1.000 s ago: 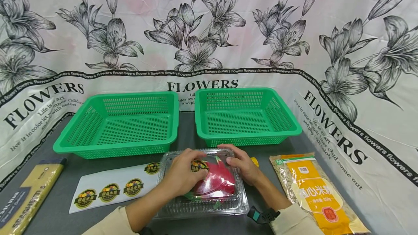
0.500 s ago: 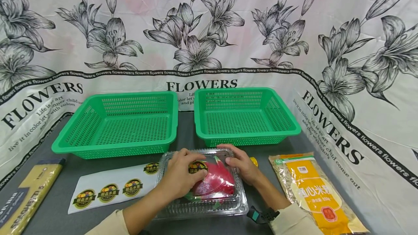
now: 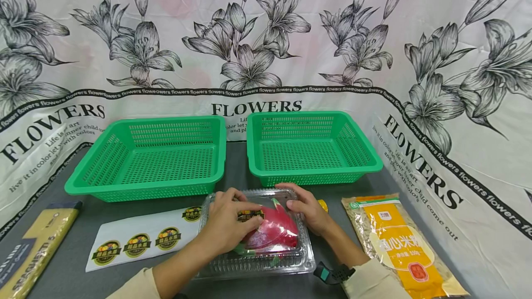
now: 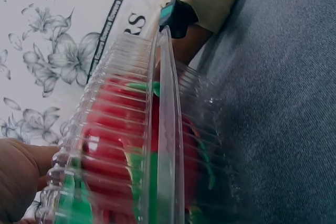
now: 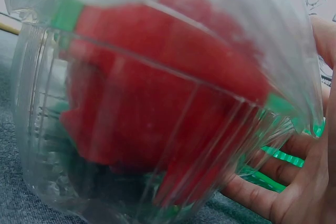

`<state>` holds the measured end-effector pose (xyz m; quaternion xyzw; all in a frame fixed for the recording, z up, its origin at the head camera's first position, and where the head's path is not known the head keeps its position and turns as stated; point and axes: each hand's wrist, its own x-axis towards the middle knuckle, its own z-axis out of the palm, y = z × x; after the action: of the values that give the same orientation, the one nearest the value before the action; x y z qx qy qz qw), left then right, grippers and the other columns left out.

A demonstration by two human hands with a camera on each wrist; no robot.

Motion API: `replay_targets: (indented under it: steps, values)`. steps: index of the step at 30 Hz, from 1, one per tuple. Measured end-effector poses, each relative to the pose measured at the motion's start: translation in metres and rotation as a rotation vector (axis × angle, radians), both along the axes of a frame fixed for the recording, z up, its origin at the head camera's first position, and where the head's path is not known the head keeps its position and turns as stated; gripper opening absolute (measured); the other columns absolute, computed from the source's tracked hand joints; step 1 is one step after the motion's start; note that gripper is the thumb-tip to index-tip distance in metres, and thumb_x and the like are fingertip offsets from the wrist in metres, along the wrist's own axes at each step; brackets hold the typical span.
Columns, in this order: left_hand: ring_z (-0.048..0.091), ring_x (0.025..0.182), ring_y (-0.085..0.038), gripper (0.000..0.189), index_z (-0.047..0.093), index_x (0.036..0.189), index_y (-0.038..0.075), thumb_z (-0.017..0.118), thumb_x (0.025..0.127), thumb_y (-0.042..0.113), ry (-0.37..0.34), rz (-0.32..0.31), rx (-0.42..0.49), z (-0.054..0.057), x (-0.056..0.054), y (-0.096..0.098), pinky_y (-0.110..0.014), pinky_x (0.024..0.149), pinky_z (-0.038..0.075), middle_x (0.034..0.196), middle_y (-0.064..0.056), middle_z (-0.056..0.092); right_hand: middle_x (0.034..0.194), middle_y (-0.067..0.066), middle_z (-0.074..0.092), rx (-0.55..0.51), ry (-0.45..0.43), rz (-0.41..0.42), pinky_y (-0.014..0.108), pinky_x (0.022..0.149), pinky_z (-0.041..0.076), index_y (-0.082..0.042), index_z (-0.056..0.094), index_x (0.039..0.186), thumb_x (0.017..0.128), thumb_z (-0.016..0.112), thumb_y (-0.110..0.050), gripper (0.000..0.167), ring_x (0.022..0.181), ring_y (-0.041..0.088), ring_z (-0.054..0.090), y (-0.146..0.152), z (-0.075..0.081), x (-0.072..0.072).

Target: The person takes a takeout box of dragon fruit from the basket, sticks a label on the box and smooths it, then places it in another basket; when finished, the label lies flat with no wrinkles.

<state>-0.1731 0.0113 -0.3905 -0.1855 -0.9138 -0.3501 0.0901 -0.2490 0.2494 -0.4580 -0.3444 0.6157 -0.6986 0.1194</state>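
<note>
A clear plastic clamshell box [image 3: 307, 262] lies closed before me with a red dragon fruit [image 3: 276, 234] with green tips inside. On its lid sits a dark, gold-edged fruit sticker [image 3: 250, 215]. My left hand [image 3: 224, 225] rests on the lid, thumb and forefinger spread at the sticker's edges, partly covering it. My right hand [image 3: 309, 209] grips the box's far right corner; in the right wrist view its fingers [image 5: 252, 195] reach round the side. Left of the box lies a white sheet [image 3: 120, 232] bearing several like stickers.
Two green baskets, one left [image 3: 145, 193] and one right [image 3: 316, 179], stand behind the box. A spaghetti pack [image 3: 41, 243] lies far left, a yellow pasta bag [image 3: 401, 243] at right. Part of a yellow thing [image 3: 323, 205] shows beside my right hand. Flower-printed cloth [image 3: 257, 73] closes off the back.
My left hand has slid slightly left over the lid, its thumb and forefinger staying by the sticker. My right hand and the box have hardly moved.
</note>
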Motion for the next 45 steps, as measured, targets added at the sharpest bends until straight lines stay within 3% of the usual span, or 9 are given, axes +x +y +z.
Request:
replay_targets:
  steps: [9,20,34,45]
  values:
    - [0.039,0.097,-0.026,0.023,0.077,0.106,0.028,0.075,0.085,0.036,0.039,0.007,-0.051,-0.003,0.000,-0.007,-0.056,0.080,0.029,0.106,0.000,0.050,0.123,0.020,0.053,0.010,0.008,0.005,0.044,0.080,0.053,0.010,0.039,0.136,0.095,0.045,-0.008,0.045,0.104,0.027,0.058,0.001,-0.001,-0.002]
    - [0.039,0.097,-0.026,0.025,0.077,0.106,0.029,0.076,0.083,0.039,0.057,0.031,-0.080,-0.001,0.002,-0.012,-0.045,0.073,0.029,0.109,-0.002,0.051,0.123,0.016,0.054,0.010,0.001,0.016,0.043,0.080,0.054,0.010,0.038,0.138,0.095,0.045,-0.009,0.047,0.104,0.026,0.059,0.000,0.001,-0.002]
    - [0.038,0.098,-0.026,0.027,0.077,0.107,0.023,0.077,0.083,0.035,0.010,0.035,-0.082,-0.001,0.004,-0.018,-0.045,0.076,0.026,0.109,-0.003,0.052,0.121,0.020,0.054,-0.006,-0.014,-0.006,0.042,0.080,0.053,0.011,0.040,0.136,0.095,0.047,-0.009,0.046,0.104,0.026,0.058,0.000,0.001,0.000]
    - [0.039,0.100,-0.027,0.024,0.078,0.105,0.026,0.079,0.082,0.030,-0.008,0.075,-0.075,0.000,0.009,-0.032,-0.045,0.073,0.027,0.110,0.000,0.051,0.120,0.016,0.056,-0.011,-0.006,0.006,0.041,0.078,0.054,0.010,0.040,0.137,0.096,0.045,-0.007,0.044,0.100,0.024,0.060,-0.001,0.001,0.000]
